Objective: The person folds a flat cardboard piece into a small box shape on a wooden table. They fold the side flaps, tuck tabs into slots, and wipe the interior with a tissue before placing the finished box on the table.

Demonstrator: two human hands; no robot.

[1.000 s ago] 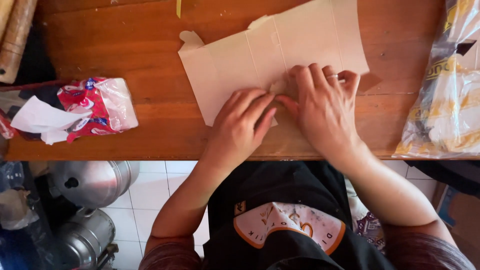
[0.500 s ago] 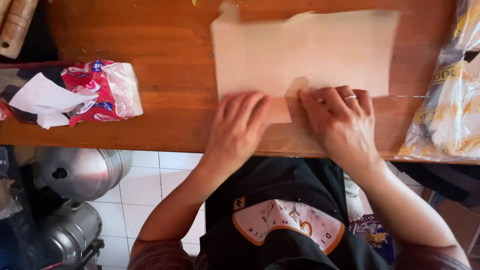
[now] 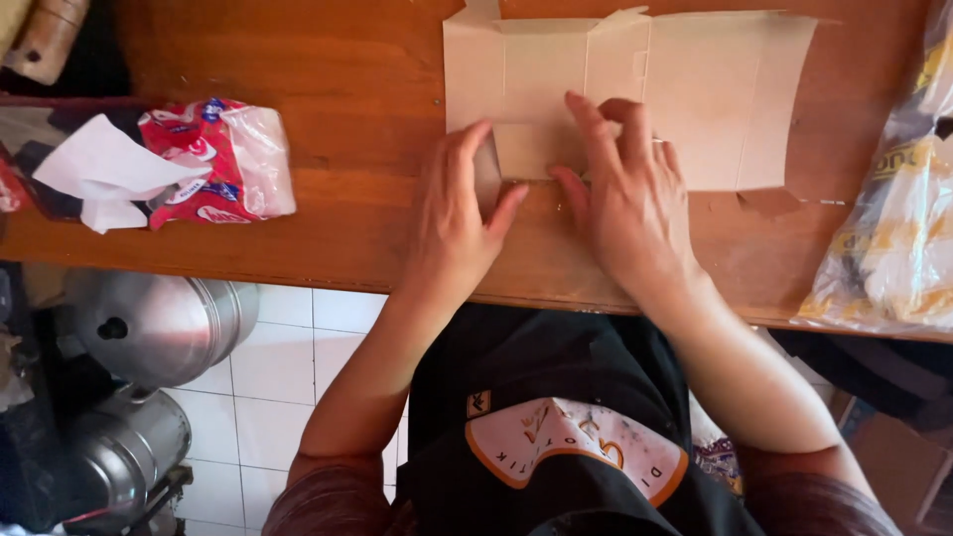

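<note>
Both hands [image 3: 541, 213] on flat cardboard box blank [image 3: 695, 94]

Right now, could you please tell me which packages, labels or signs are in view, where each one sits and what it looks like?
Flat cardboard box blank: top middle of the wooden table, pale beige, creased into panels; left hand and right hand press its near edge.
Plastic packet: table's left side, crumpled, red and white print, white paper sticking out.
Clear plastic bag: table's right edge, yellow contents, dark print.
Shirt emblem: person's chest, white and orange.
</note>
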